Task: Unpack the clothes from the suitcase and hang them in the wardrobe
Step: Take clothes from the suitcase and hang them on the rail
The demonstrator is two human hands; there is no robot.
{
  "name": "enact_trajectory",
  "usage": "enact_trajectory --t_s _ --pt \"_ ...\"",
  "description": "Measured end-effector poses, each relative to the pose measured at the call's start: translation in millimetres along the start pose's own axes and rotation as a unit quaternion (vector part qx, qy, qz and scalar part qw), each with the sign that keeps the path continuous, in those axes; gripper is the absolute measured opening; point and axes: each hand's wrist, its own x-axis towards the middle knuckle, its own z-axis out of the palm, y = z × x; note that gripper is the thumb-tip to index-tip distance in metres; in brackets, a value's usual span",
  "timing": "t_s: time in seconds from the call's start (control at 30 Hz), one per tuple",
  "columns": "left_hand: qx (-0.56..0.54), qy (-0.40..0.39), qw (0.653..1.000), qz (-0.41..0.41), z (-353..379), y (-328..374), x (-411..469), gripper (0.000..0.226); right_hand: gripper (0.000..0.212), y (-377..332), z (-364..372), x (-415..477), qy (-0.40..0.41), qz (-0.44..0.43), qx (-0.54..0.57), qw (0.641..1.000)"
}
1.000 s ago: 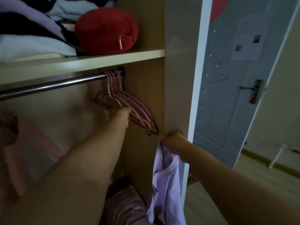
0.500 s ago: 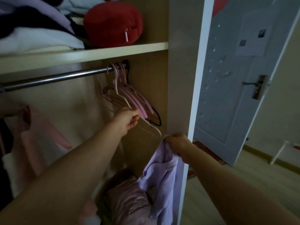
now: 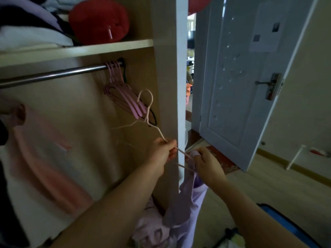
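The fingers (image 3: 172, 144) of the left hand (image 3: 163, 153) are curled tight, pinching one arm of a single pale hanger (image 3: 159, 131). Its hook points up, free of the rail. The arm's far end runs right to the right hand (image 3: 208, 167), just beside it. That hand's fingers are curled down over a bunched fold of one lilac garment (image 3: 186, 199), which droops from the grip in front of the wardrobe (image 3: 166, 59) edge. Whether the hanger's tip is inside the cloth cannot be told.

Behind the hands, a bunch of pink hangers (image 3: 125, 99) hangs at the right end of the one steel rail (image 3: 53, 76). There look to be four of them (blur makes the count unsure), with one black hanger (image 3: 154, 116) behind. One pink garment (image 3: 44, 149) hangs farther left on the rail, blurred.

Above the rail is one shelf (image 3: 107, 48). It carries a red pouch (image 3: 98, 20) and a pile of folded clothes (image 3: 26, 34) beside it; the number of pieces cannot be told.

Low in the wardrobe lies a pinkish bundle (image 3: 150, 228), under the lilac garment. To the right stands one open door (image 3: 241, 104) with one metal handle (image 3: 268, 83). The blue rim of one suitcase (image 3: 286, 224) shows at the bottom right, on the floor.
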Motion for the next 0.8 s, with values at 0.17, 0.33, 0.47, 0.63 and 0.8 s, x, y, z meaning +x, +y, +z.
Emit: enact_trajectory --t_s 0.17,0.33,0.47,0.63,0.8 --pt "0.09 -0.011 0.994 -0.069 29.3 -20.7 -16.9 0.021 0.022 28.2 -33.5 -14.2 0.047 -0.012 -0.006 0.999" --pt "0.249 0.091 0.964 -0.005 14.8 -34.6 -25.1 0.025 0.029 56.8 -67.9 -21.9 0.013 -0.002 0.005 1.0" --pt "0.42 0.21 0.874 0.12 -4.5 -37.2 -32.1 0.038 0.021 70.5 -95.0 -28.9 -0.029 0.015 0.066 0.997" --pt "0.469 0.062 0.868 0.154 4.0 -34.0 -31.6 0.037 0.031 81.2 -122.7 -25.0 -0.045 0.015 0.054 0.997" --pt "0.293 -0.103 0.947 0.078 25.4 -31.2 -42.4 0.029 0.031 94.1 -146.9 -19.2 0.008 0.036 0.049 0.998"
